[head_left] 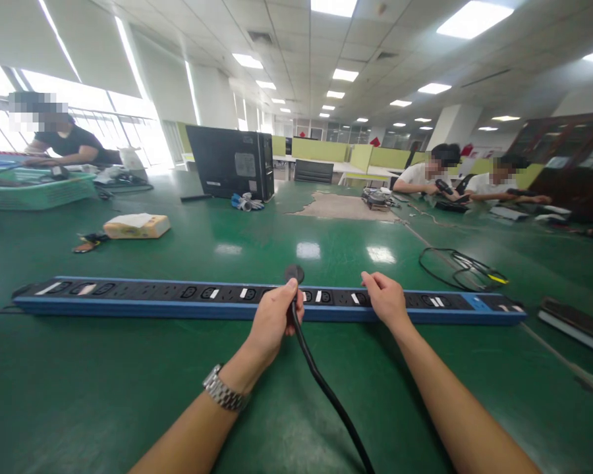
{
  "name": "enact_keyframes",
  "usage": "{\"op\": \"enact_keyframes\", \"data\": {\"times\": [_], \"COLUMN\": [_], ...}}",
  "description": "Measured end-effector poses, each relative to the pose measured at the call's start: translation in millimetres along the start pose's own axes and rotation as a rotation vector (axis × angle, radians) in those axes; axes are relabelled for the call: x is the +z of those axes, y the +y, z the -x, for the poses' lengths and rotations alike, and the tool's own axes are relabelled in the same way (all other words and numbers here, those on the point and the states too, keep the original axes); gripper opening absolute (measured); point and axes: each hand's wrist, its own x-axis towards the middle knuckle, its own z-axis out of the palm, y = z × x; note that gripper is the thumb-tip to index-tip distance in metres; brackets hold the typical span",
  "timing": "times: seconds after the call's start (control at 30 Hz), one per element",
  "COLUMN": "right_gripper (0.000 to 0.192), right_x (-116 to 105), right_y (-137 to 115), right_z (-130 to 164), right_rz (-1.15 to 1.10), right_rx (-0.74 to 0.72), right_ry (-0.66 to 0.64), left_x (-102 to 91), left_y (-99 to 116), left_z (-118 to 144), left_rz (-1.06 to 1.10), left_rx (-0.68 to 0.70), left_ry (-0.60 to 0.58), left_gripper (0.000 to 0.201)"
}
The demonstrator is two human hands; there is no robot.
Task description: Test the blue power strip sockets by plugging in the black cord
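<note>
A long blue power strip [153,309] with a row of black sockets and several white stickers lies across the green table. My left hand [271,316], with a metal watch on the wrist, is closed around a black power plug [294,273] above the strip's middle. From the plug a thick black cable [321,382] runs down toward the bottom edge. My right hand [386,297] hovers over the strip right of the middle, its fingers curled and thumb pinched in. Whatever may be between those fingers is hidden.
Beyond the strip are a tissue pack [137,227], a black computer case [232,161], gloves [247,202] and a coiled cable [462,268]. A green basket [44,191] stands at left. Dark flat object [578,326] at right. Several people sit around the table.
</note>
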Motion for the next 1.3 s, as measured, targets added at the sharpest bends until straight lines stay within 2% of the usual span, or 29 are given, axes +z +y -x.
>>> {"op": "enact_keyframes", "data": {"times": [0.1, 0.2, 0.27, 0.37, 0.5, 0.63, 0.8, 0.97, 1.07, 1.2, 1.3], "right_gripper": [0.061, 0.061, 0.056, 0.046, 0.037, 0.037, 0.040, 0.038, 0.038, 0.037, 0.038], "right_x": [-1, -1, -2, -1, 1, 3, 3, 5, 5, 0, -4], "right_y": [5, 7, 5, 1, -6, -13, -20, -25, -27, -27, -25], "right_z": [-4, -5, -2, 3, 8, 10, 6, 0, -1, 1, 1], "right_rz": [-0.144, -0.173, -0.135, -0.066, -0.191, -0.254, -0.222, -0.190, -0.194, -0.230, -0.258], "right_rx": [-0.012, -0.022, -0.044, -0.081, -0.175, -0.252, -0.233, -0.226, -0.228, -0.191, -0.176], "right_ry": [-0.001, -0.025, -0.049, -0.070, -0.149, -0.254, -0.283, -0.361, -0.367, -0.358, -0.370], "left_x": [25.0, 44.2, 52.2, 61.4, 73.9, 81.2, 81.0, 74.8, 73.3, 79.1, 81.1], "left_y": [-10, -27, -34, -37, -37, -40, -43, -45, -46, -49, -52], "left_z": [-5, -14, -19, -21, -18, -17, -19, -20, -19, -20, -23], "left_rz": [0.035, 0.035, 0.046, 0.111, 0.214, 0.219, 0.152, 0.143, 0.103, 0.021, -0.117], "left_rx": [-0.173, -0.335, -0.364, -0.402, -0.462, -0.442, -0.369, -0.427, -0.412, -0.292, -0.138], "left_ry": [-0.118, -0.235, -0.249, -0.209, -0.213, -0.185, -0.140, -0.168, -0.179, -0.133, -0.096], "left_gripper": [0.052, 0.051, 0.050, 0.049, 0.048, 0.049, 0.054, 0.057, 0.058, 0.054, 0.054]}}
